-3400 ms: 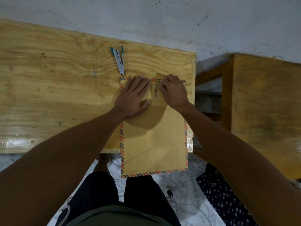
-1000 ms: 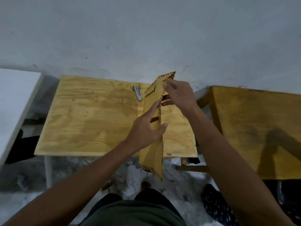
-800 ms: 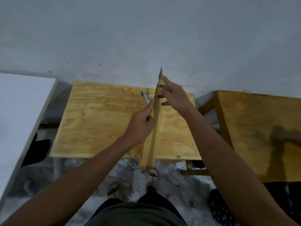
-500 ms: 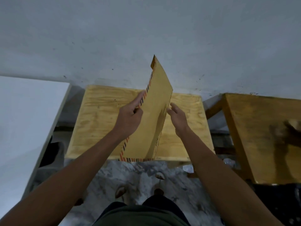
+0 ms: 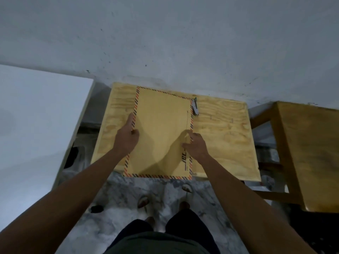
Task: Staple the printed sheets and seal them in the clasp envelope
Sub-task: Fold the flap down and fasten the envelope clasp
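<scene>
Wooden table (image 5: 229,136) at centre; brown envelope (image 5: 161,132) with striped border held flat above it, plain side up. Left hand (image 5: 126,138) at 9 o'clock edge, fingers closed on it; right hand (image 5: 195,146) pinches 3 o'clock edge. Stapler (image 5: 195,109) at 1 o'clock, just beside envelope

Tan envelope (image 5: 161,132) with red-and-navy striped border, yellow plywood table (image 5: 223,136)
</scene>
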